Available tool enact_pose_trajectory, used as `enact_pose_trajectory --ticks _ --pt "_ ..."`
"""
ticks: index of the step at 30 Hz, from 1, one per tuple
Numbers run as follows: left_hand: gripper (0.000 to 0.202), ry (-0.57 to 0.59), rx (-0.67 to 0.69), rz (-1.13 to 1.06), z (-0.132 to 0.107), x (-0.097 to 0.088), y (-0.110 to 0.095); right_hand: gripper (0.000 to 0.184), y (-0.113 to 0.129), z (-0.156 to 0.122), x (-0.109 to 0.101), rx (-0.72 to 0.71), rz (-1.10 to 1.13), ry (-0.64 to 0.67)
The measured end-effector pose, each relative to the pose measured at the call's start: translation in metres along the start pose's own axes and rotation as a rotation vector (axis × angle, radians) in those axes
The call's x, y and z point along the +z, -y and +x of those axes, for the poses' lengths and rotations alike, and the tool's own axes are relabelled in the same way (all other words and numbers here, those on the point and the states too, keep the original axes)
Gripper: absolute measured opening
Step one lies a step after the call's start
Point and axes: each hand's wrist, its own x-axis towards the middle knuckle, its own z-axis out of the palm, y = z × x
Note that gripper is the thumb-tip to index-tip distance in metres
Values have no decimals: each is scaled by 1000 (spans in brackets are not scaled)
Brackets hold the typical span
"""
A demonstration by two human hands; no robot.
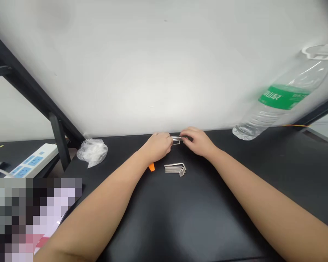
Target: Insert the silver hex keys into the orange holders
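Note:
Near the back of the black table, several silver hex keys (pixel 177 138) lie between my two hands. My left hand (pixel 159 146) is closed at their left end, its fingertips partly hidden behind the knuckles. My right hand (pixel 198 141) curls over the right end with thumb and fingers closed on it. Closer to me, a second group of silver hex keys (pixel 174 169) rests on the table in a row sorted by size, short bends toward the right. An orange piece (pixel 151 167) shows from under my left wrist; the rest of it is hidden.
A crumpled clear plastic bag (pixel 93 151) sits left on the black table (pixel 158 218). At right, a large clear bottle with a green label (pixel 284 96) stands by the white wall (pixel 158 65). White power strips (pixel 34 160) lie beyond a black frame (pixel 59 136) at left.

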Motion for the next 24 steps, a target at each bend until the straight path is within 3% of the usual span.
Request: enact_pose_trajectory --ticks 6,9,15,24 --pt "16 15 -12 -116 1 -3 -1 28 22 -6 -18 -60 90 97" --pt "17 1 -22 -155 3 -3 -2 37 24 -5 -16 -41 44 61" --pt "16 -35 -40 -186 3 -2 -1 23 19 -2 -12 -104 56 -17" --pt "7 -54 -41 -282 1 -1 -1 26 17 -2 -7 -172 43 -63"
